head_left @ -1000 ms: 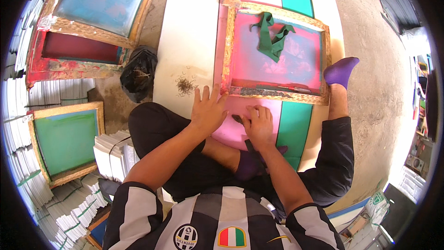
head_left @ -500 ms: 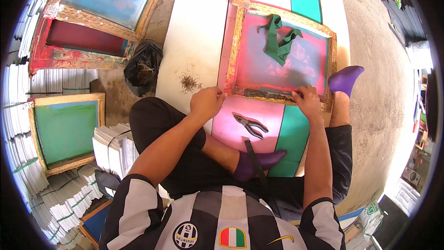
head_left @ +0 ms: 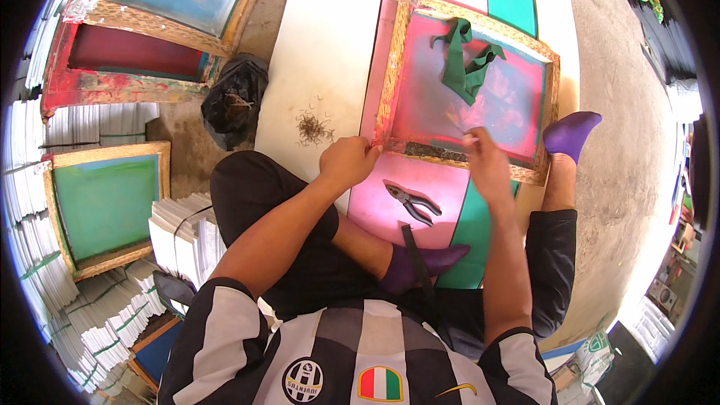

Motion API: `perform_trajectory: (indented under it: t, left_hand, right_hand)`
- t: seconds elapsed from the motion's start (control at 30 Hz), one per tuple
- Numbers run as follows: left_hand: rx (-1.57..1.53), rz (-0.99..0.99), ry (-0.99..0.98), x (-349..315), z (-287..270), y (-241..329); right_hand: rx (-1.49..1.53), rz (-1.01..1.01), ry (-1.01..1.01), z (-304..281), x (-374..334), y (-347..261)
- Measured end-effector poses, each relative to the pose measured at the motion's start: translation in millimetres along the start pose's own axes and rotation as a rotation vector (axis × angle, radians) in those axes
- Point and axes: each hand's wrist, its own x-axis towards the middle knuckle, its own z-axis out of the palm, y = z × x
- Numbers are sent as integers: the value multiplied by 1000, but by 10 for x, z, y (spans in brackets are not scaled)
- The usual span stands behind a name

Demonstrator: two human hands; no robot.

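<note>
A wooden silk-screen frame [head_left: 391,75] with pink and blue-grey mesh lies on the board in front of me. My left hand [head_left: 351,160] is closed at its near left corner, thumb and fingertips on the wood. Over the near rail, my right hand [head_left: 487,165] is pinched together at the edge of the mesh; what sits between the fingertips is too small to make out. A folded dark green cloth strip [head_left: 461,75] rests on the far part of the mesh. Black-handled pliers [head_left: 412,202] lie on the pink surface between my arms.
Small bent staples [head_left: 313,130] are heaped on the white board at left. Beyond them sits a black plastic bag [head_left: 234,101]. Other screens, one green [head_left: 105,199], lean at left among paper stacks [head_left: 184,232]. My purple-socked feet [head_left: 574,133] flank the work.
My right hand has moved slightly left and away from me, from the near rail to the mesh edge, its fingers drawn together. My left hand stays at the corner.
</note>
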Motion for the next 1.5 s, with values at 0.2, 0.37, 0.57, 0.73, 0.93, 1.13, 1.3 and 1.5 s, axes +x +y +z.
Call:
perform_trajectory:
  t: [0.2, 0.37, 0.57, 0.73, 0.93, 1.13, 1.3, 1.5]
  left_hand:
    - [-33, -8, -4, 14, 5, 3]
    - [-41, 25, 5, 39, 26, -31]
    - [-12, 38, -7, 63, 15, -10]
    - [-5, 22, -41, 64, -51, 23]
    - [-14, 54, -23, 94, 4, -39]
    - [-41, 75, -16, 96, 49, -73]
    - [-81, 136, 69, 113, 169, -132]
    - [-55, 136, 82, 90, 209, -115]
  right_hand:
    - [157, -193, -38, 739, -417, -412]
    - [-69, -8, -135, 819, -528, -490]
    - [81, -13, -213, 781, -496, -408]
    - [104, 85, -330, 734, -453, -422]
    - [414, 200, -402, 729, -417, -404]
    - [309, 95, -374, 745, -429, -407]
    - [120, 47, -373, 721, -401, -495]
    - [118, 27, -355, 894, -450, -408]
